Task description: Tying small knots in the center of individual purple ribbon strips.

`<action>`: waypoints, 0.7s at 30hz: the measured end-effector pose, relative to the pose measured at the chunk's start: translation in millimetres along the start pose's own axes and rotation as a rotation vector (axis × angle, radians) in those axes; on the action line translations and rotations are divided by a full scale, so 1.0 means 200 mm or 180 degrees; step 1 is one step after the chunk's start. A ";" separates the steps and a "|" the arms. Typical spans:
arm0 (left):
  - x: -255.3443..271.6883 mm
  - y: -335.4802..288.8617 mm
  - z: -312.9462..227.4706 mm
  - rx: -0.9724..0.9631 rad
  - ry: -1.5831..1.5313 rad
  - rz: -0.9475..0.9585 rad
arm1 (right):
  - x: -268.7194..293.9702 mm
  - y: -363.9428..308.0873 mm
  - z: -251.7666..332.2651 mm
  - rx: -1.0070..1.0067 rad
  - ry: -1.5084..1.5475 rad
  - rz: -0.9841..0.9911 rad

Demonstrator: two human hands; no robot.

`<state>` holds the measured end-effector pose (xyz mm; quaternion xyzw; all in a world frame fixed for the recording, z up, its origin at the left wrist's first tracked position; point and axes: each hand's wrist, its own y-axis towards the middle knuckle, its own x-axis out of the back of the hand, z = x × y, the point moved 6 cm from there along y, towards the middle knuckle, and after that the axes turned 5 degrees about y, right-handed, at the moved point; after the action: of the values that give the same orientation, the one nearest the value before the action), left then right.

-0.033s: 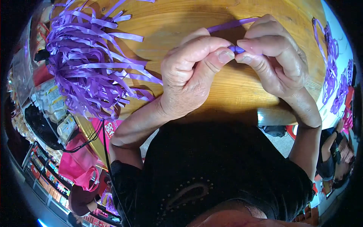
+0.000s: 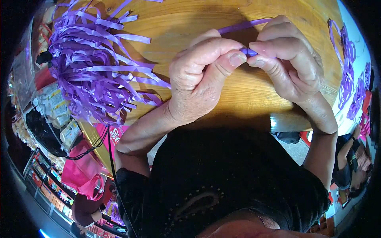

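Observation:
Over the wooden table, my left hand (image 2: 202,77) and my right hand (image 2: 293,59) are nearly fingertip to fingertip. Both pinch a narrow purple ribbon (image 2: 244,25) between thumb and forefinger. A small folded or knotted bit of it shows between the thumb tips; its exact form is too small to make out. Behind the fingers, a length of the ribbon spans from one hand to the other. A large heap of cut purple ribbons (image 2: 93,69) lies left of my left hand, some strands reaching its wrist.
The wooden table (image 2: 190,23) has a curved right edge. Beyond it, more purple ribbons (image 2: 347,71) lie on a white surface (image 2: 341,119). Clear packages (image 2: 53,103), a pink bag (image 2: 81,174) and a black cable (image 2: 110,154) are at the left. Another person (image 2: 351,158) is at the far right.

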<state>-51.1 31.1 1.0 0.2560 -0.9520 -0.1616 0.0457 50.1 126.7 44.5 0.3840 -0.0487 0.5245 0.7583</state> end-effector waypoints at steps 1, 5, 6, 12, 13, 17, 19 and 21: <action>0.00 0.00 0.00 0.0002 0.0003 -0.0002 | 0.00 0.00 0.00 -0.0009 0.0060 0.0018; 0.01 0.02 -0.03 -0.0116 -0.0020 0.0140 | 0.00 0.02 0.00 -0.0047 0.0198 0.0108; 0.01 0.02 -0.03 -0.0192 -0.0007 0.0180 | 0.00 0.02 0.00 -0.0187 0.0370 0.0163; -0.02 0.02 -0.07 -0.0464 0.0495 0.0200 | -0.02 -0.03 -0.03 -0.0477 0.0858 -0.0039; -0.02 0.02 -0.07 -0.0462 0.0493 0.0199 | -0.02 -0.03 -0.02 -0.0529 0.0798 -0.0042; -0.01 0.02 -0.06 -0.0287 0.0246 0.0084 | -0.03 -0.03 -0.02 -0.0687 0.0933 -0.0060; -0.01 0.02 -0.06 -0.0305 0.0170 0.0076 | -0.02 -0.01 -0.01 -0.0530 0.0895 -0.0116; -0.01 0.02 -0.03 -0.0156 -0.0408 -0.0028 | -0.01 0.02 -0.01 -0.0535 0.0888 0.0067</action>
<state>-50.3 33.1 8.5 0.2481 -0.9476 -0.2011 -0.0099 44.4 127.4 44.3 0.2421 0.0093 0.5748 0.7816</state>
